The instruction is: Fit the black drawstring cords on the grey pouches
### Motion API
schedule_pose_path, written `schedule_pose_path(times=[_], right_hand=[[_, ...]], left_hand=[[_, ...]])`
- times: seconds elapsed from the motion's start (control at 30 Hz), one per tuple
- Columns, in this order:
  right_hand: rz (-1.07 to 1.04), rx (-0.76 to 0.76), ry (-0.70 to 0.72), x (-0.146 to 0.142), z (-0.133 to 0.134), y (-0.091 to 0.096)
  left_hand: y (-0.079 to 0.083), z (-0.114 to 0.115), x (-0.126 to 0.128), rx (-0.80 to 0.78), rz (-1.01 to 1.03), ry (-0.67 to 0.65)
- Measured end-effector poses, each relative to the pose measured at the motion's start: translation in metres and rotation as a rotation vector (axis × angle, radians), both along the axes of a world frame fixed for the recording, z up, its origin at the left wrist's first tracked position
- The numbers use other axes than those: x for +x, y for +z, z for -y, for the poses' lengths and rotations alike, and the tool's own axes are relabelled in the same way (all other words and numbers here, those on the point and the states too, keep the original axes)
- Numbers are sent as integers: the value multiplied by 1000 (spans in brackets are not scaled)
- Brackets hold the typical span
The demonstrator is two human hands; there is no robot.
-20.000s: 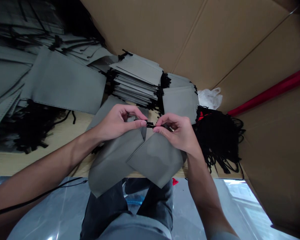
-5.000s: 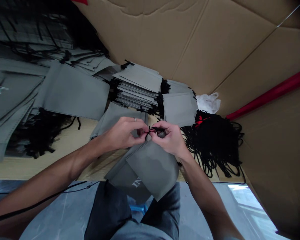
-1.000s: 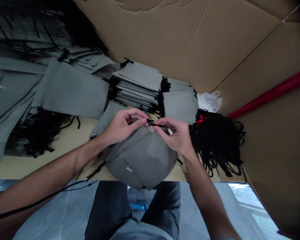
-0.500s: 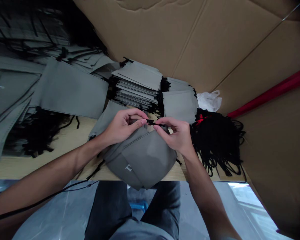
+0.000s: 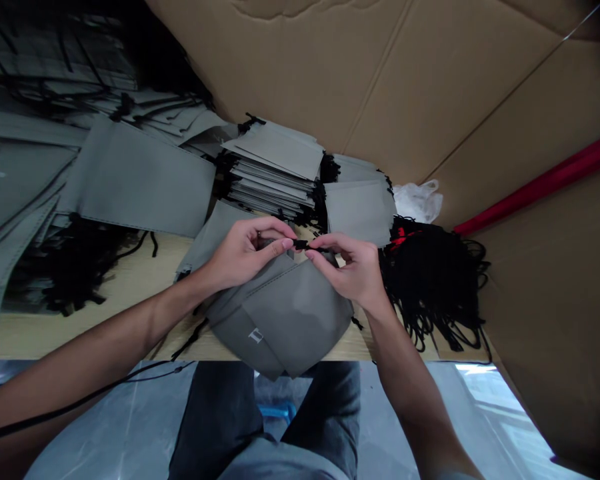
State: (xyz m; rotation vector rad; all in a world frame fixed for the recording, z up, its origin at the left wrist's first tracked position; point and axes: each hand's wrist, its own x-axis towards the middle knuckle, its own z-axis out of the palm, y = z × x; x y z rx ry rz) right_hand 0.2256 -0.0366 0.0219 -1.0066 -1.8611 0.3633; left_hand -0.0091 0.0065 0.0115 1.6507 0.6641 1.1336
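Note:
Between my two hands a short black cord [image 5: 301, 245] is pinched, with what looks like a knot in its middle. My left hand [image 5: 253, 250] closes thumb and finger on its left end. On the right end, the thumb and fingertips of my right hand [image 5: 347, 263] are pressed together. Just below the hands lie overlapping grey drawstring pouches [image 5: 300, 313] with a stitched hem and a pale printed mark, their lower corners hanging over the table edge. Short black cord ends stick out at both sides of them.
Stacks of grey pouches [image 5: 275, 160] stand behind my hands, with another pile [image 5: 360, 207] beside them. More pouches [image 5: 145, 180] heap up at left. A bundle of black cords [image 5: 435, 287] and a clear plastic bag [image 5: 419, 201] lie at right. A cardboard wall [image 5: 305, 73] closes off the back.
Almost nothing differs. Both hands keep their pinch on the black cord in the same place; the view has shifted very slightly.

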Motion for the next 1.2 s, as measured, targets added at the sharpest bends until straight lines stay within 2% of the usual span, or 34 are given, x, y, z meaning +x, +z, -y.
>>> schedule_pose_path(times=[0.57,0.8,1.2], right_hand=[[-14,-26,12,0,0,-1],[-56,-71,61,-1,1,0],[-21,-60,36,-2,2,3]], left_hand=[[3,1,-1,-7,-9,-17],[2,0,0,-5,-8,-39],[4,1,-1,-30,-32,-18]])
